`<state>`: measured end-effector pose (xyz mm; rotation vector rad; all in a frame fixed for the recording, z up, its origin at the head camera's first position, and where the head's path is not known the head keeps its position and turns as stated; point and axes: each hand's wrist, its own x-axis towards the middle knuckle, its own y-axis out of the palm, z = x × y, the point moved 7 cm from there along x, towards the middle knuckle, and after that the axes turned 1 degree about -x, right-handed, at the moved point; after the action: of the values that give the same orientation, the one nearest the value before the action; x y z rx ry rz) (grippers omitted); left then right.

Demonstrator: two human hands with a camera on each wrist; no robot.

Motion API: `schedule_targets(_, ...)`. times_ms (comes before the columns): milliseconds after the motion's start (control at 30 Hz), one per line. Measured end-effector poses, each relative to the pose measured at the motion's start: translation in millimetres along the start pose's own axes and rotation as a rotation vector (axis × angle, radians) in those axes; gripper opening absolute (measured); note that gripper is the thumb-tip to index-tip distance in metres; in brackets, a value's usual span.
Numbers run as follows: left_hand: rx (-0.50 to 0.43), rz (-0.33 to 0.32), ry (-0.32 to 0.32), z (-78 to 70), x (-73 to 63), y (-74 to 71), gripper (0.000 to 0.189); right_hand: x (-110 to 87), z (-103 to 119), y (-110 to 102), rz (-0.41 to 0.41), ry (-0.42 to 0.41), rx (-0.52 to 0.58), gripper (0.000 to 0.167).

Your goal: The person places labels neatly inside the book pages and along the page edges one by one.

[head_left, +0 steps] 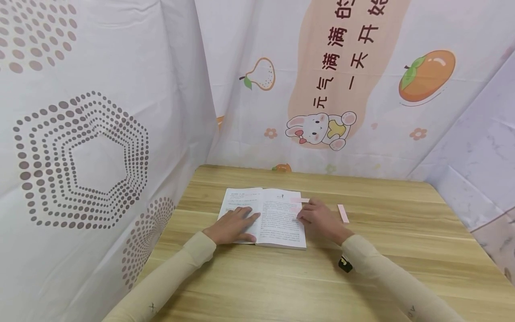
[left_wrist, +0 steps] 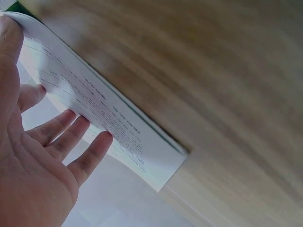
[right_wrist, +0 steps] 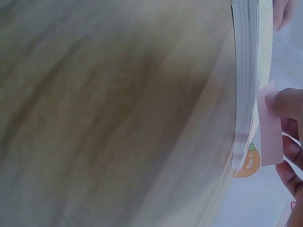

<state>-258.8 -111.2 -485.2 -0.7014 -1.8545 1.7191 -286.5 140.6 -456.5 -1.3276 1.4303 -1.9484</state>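
Note:
An open book (head_left: 281, 223) with printed pages lies on the wooden table. My left hand (head_left: 233, 226) rests on the left page, fingers spread, with the thumb near the bottom of the fold; its fingertips touch the paper in the left wrist view. At the right page's outer edge, my right hand (head_left: 319, 219) pinches a pink paper strip (right_wrist: 271, 135) between thumb and fingers, close beside the book's page edges (right_wrist: 244, 85). Just above that hand in the head view, pink paper (head_left: 299, 200) crosses the right page's edge.
Another pink strip (head_left: 343, 213) lies on the table (head_left: 257, 286) to the right of my right hand. A small dark object (head_left: 345, 264) shows beside the right cuff. Printed curtains (head_left: 249, 125) hang behind the table and along its left side.

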Motion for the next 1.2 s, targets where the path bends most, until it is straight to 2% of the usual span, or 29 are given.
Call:
schedule_targets(400,-0.009,0.002,0.0,0.7,-1.0,1.6,0.087,-1.9,3.4,8.8,0.119,0.012,-0.007,0.016)
schedule_targets(600,0.005,-0.015,0.004,1.4,-0.3,2.2,0.086,-1.5,8.0,6.4,0.102,-0.048,-0.013,0.019)
schedule_targets(700,0.01,-0.021,0.009,2.4,0.0,2.5,0.086,-0.6,10.3,6.5,0.119,-0.058,-0.025,0.018)
schedule_targets(800,0.012,-0.023,0.016,3.2,0.3,1.9,0.086,-0.2,10.3,9.3,0.185,-0.002,-0.035,0.013)
schedule_targets(933,0.005,-0.015,0.011,4.1,0.0,0.8,0.085,-0.8,10.8,13.7,0.285,0.086,-0.072,0.024)
schedule_targets(1033,-0.002,-0.011,0.008,3.5,-0.2,0.0,0.085,-1.2,12.2,16.1,0.319,0.104,-0.103,0.029)
schedule_targets(1200,-0.015,-0.009,0.008,1.6,-0.2,-0.3,0.085,-2.5,14.3,18.7,0.331,0.103,-0.125,0.03)
